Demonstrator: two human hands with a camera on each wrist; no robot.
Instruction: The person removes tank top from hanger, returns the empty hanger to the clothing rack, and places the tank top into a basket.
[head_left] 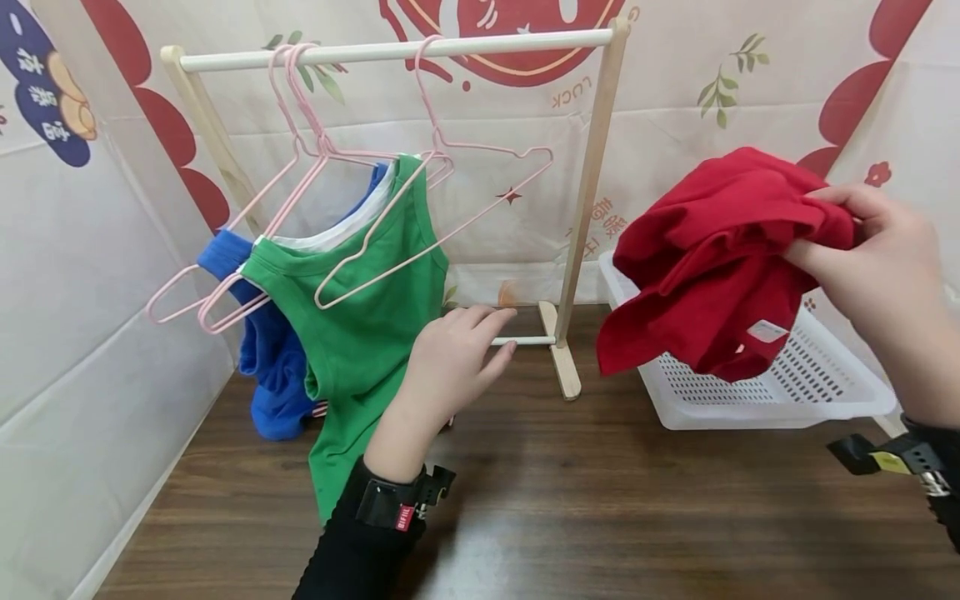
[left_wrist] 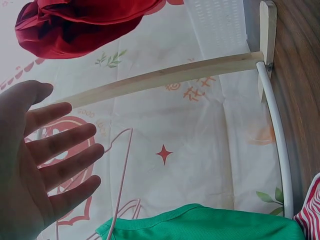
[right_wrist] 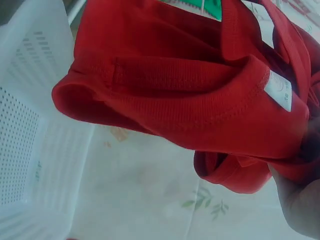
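A crumpled red garment (head_left: pixel 720 258) with a white label hangs from my right hand (head_left: pixel 888 242), which pinches it between thumb and fingers above the white basket (head_left: pixel 847 408). Its ribbed edge fills much of the right wrist view. My left hand (head_left: pixel 457 354) is in front of the rack, beside a green sleeveless top (head_left: pixel 352 308), its fingers spread in the left wrist view and holding nothing. The green top hangs on a pink hanger, in front of white and blue clothing (head_left: pixel 277 367). Nearest the right post, a pink hanger (head_left: pixel 437 137) carries no garment.
A wooden rack with a white top rod (head_left: pixel 397 50) stands on the dark wooden tabletop (head_left: pixel 570 500). Its right post (head_left: pixel 592 183) rises between my two hands. Printed cloth (head_left: pixel 675 83) covers the back and sides. Red-striped fabric (left_wrist: pixel 311 210) shows below the green top.
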